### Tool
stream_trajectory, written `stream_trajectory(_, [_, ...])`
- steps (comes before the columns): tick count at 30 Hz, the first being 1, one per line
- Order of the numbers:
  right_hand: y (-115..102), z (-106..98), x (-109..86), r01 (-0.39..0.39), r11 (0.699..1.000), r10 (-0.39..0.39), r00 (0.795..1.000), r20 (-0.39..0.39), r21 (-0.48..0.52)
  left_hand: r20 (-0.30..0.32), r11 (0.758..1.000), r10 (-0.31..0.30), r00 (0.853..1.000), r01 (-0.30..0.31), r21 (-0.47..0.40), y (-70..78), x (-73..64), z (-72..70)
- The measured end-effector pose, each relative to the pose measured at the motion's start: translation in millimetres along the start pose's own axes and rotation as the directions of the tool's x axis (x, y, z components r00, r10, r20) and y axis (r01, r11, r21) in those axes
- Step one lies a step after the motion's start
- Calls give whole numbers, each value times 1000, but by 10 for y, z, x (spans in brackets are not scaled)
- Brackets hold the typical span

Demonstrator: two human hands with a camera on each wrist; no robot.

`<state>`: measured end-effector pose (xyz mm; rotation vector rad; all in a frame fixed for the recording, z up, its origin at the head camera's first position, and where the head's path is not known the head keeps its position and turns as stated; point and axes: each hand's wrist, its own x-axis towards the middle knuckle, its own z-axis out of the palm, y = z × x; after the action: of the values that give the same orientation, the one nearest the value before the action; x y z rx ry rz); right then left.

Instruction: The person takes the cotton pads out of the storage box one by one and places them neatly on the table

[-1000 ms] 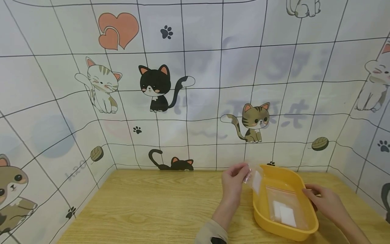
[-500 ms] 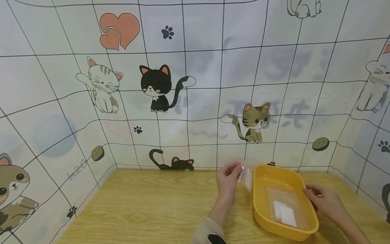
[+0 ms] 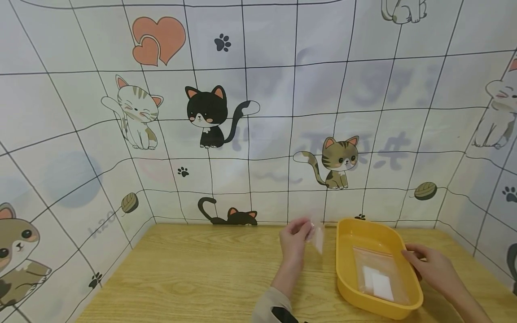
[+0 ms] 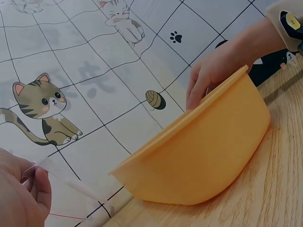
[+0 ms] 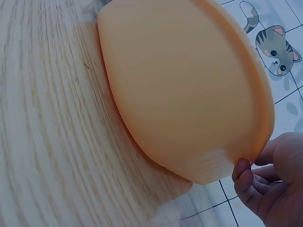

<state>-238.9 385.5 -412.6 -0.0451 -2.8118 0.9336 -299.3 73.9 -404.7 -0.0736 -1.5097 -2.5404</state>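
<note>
My left hand (image 3: 294, 240) pinches a small clear plastic bag (image 3: 318, 237) by its edge, over the table just left of a yellow plastic basin (image 3: 359, 235). A whitish strip shows in that bag, its contents unclear. In the left wrist view the see-through bag (image 4: 78, 189) hangs from the fingertips, a thin red line along its lower part. My right hand (image 3: 434, 262) grips the basin's right rim, thumb on the inside; in the right wrist view its curled fingers (image 5: 244, 177) sit under the rim. Inside the basin lies a clear zip bag (image 3: 373, 258) with white rectangular pieces (image 3: 381, 285).
The basin stands on the right part of a wood-grain table (image 3: 202, 269). White cloth walls (image 3: 266, 134) with black grid lines and printed cats close off the back and both sides. The back wall meets the table right behind the basin.
My left hand has moved left with the small clear bag, from over the basin's left rim to beside it. My right hand and the basin have stayed in place.
</note>
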Motion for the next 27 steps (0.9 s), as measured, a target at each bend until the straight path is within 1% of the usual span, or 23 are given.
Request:
stream_trajectory(5, [6,5,-2,3,1000,-4,1000,-8,-6,-9,999,-35,999,36,18,-28,24,-42])
stream_trajectory(8, [9,5,-1,3,1000,-3,1000,-7,-11,3,998,-44,999,44,38,-44,27,-67])
stream_trajectory(15, [0,8,-6,3,1000,-3,1000,-7,-5,15,991,-96,995,94,100,-95,22,-146])
stream_trajectory(18, [-4,9,-7,2,1000,-2,1000,-6,0,20,989,-119,993,117,87,-113,31,-170])
stream_trajectory(22, [0,8,0,-2,1000,2,1000,-3,-1,15,988,-122,992,120,102,-121,47,-204])
stream_trajectory(27, [3,5,10,-16,1000,15,1000,12,7,-2,977,-137,991,136,167,-112,53,-254])
